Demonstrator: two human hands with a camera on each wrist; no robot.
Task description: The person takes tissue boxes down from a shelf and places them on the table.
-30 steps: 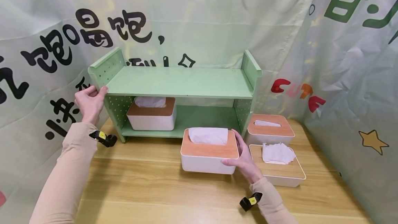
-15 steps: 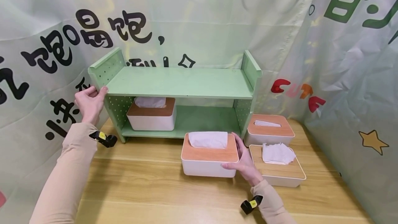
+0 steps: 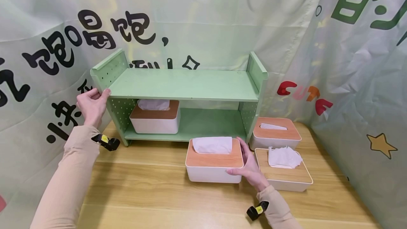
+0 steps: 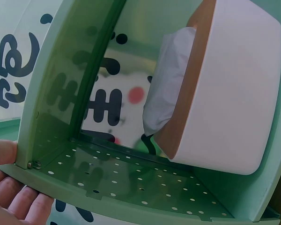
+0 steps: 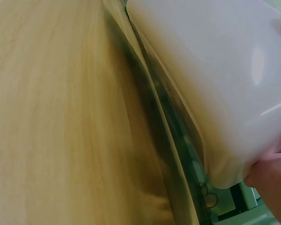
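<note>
My left hand [image 3: 92, 106] grips the front edge of the green two-tier shelf [image 3: 184, 84] at its left side panel. In the left wrist view the thumb and the fingers [image 4: 21, 201] lie on either side of that edge. With my right hand [image 3: 251, 165] I hold a white tissue box [image 3: 213, 174] by its right end, thumb on the front wall. This box has a wooden lid with a tissue sticking out. It is in front of the shelf, and the right wrist view shows a narrow gap between its underside [image 5: 201, 136] and the table.
A second tissue box [image 3: 154, 124] stands at the left of the lower tier. On the wooden table [image 3: 159, 200], right of the shelf, are two more boxes: a rear one [image 3: 276, 142] and a nearer one [image 3: 289, 185], close beside my right hand. Printed cloth [image 3: 222, 20] hangs behind.
The tissue box in my right hand has come down a little in the head view, slightly farther from the shelf's lower tier. My left hand stays where it was on the shelf.
</note>
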